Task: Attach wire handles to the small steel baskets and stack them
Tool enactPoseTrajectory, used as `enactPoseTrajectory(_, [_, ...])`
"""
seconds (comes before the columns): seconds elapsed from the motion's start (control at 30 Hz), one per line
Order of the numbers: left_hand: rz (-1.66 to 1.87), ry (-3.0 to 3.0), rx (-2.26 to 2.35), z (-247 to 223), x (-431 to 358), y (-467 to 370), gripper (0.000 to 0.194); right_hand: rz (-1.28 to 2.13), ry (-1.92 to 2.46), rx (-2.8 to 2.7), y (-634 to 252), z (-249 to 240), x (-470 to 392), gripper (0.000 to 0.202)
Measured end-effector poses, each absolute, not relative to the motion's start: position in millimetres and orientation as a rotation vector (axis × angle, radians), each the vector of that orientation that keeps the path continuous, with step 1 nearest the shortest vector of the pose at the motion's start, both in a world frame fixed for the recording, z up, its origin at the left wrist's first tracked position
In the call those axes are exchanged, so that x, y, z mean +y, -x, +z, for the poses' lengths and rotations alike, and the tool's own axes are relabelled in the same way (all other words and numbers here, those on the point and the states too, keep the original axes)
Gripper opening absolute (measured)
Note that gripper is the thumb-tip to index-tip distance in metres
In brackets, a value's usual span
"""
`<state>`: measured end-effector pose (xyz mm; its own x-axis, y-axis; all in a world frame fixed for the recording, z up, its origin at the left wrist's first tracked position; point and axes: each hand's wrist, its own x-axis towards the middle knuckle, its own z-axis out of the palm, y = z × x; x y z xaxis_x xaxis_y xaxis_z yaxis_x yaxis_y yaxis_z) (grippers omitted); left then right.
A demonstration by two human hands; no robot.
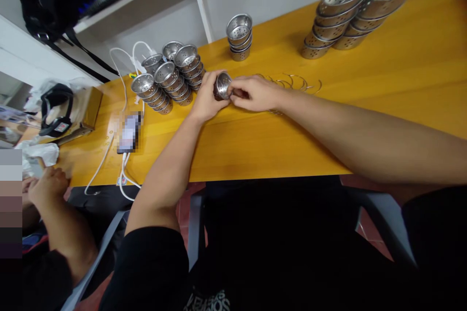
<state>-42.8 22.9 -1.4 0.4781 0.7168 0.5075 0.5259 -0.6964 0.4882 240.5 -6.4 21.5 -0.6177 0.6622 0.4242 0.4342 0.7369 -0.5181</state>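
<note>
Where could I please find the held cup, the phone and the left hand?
Held cup point(223, 85), head view: perforated inside.
Phone point(130, 132), head view: pixelated upper face.
Left hand point(206, 98), head view: its back.

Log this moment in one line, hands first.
left hand: holds perforated metal cup | right hand: at cup's rim, grip unclear | near right hand: thin curved wires | also on table: stacked cups, phone
</note>
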Motion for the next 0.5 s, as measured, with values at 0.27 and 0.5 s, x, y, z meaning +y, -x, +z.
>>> enactPoseTrajectory(0.27, [1.022, -2.436, 1.088, 2, 19, 40, 0.1, 0.507, 0.778, -2.122, -238, 11, -2, 0.038])
enactPoseTrajectory(0.5, [0.948, -2.461, 1.103, 1, 17, 41, 0.1, 0.637, 0.779, -2.03, -240, 5, 9, 0.038])
